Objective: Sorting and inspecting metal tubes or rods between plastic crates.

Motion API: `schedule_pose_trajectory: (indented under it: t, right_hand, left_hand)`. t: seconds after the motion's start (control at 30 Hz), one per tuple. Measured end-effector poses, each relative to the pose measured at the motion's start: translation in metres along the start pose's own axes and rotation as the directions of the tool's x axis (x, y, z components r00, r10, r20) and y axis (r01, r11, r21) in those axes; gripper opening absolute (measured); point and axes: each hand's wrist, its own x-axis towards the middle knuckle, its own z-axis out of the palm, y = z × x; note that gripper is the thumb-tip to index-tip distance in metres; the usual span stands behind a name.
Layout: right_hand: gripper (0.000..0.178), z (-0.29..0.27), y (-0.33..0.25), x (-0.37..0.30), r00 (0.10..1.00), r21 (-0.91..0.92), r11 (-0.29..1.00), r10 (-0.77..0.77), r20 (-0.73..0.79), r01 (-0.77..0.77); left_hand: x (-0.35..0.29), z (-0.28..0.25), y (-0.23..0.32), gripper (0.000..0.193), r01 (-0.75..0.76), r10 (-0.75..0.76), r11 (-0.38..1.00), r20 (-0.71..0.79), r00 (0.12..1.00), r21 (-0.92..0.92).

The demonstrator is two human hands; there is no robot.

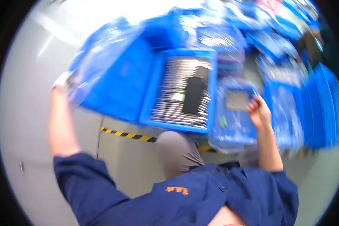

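Head view, blurred by motion, shows the left hand (61, 82) at far left, in what looks like a pale glove, with its fingers closed on the corner of a clear plastic bag (98, 56) that drapes over a large blue crate (120, 83). The film looks thin, soft and slippery, so it likely weighs almost nothing and would slide or tear if tugged hard; a pinch at a gathered edge seems the safest hold. The crate under it looks like stiff moulded plastic, best taken by its rim. Just right of it sits an open blue bin (154, 94) packed with rows of thin pale sheets or plates, with a dark flat rectangle (194, 96) lying on top; so filled, it probably lifts heavy. Further right, the bare right hand (258, 111) has its fingers curled around the far edge of a smaller blue tray (233, 128) wrapped in clear film; what the grey patch inside it is cannot be told. More blue crates crowd the far and right side, some bagged, too smeared to read. All of them seem to rest on a smooth grey floor (22, 113), glossy with light streaks, crossed by a yellow-and-black hazard stripe (128, 135) near the person's knee.
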Motion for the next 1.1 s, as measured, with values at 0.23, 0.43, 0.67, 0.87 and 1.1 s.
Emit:
schedule_pose_trajectory:
  t: [0.23, 0.43, 0.67, 0.87, 1.1]
  right_hand:
    - [0.019, -0.011, -0.008, -0.010, 0.998, -0.022, 0.998, -0.057, -0.019, 0.057]
    - [0.020, -0.014, -0.017, 0.006, 0.995, -0.090, 0.991, -0.103, 0.009, 0.104]
    - [0.017, -0.040, -0.022, -0.003, 0.989, -0.189, 0.976, -0.127, -0.080, 0.110]
    - [0.018, -0.052, -0.009, -0.002, 0.985, -0.271, 0.960, -0.112, -0.130, 0.073]
    - [0.018, -0.032, -0.018, -0.067, 0.998, -0.070, 0.997, -0.034, -0.059, 0.030]
  left_hand:
    - [0.115, -0.001, 0.028, 0.027, 0.054, -0.117, 0.860, 0.092, 0.989, 0.508]
    - [0.121, 0.117, 0.041, 0.031, -0.137, 0.131, 0.623, 0.070, 0.989, 0.770]
    - [-0.002, 0.008, 0.067, 0.035, 0.188, 0.491, 0.356, -0.354, 0.796, 0.915]
    - [-0.124, -0.023, 0.090, 0.031, -0.314, 0.762, 0.638, -0.519, 0.388, 0.703]
    - [-0.221, 0.183, 0.068, 0.016, -0.867, 0.881, 0.458, -0.230, 0.413, 0.197]
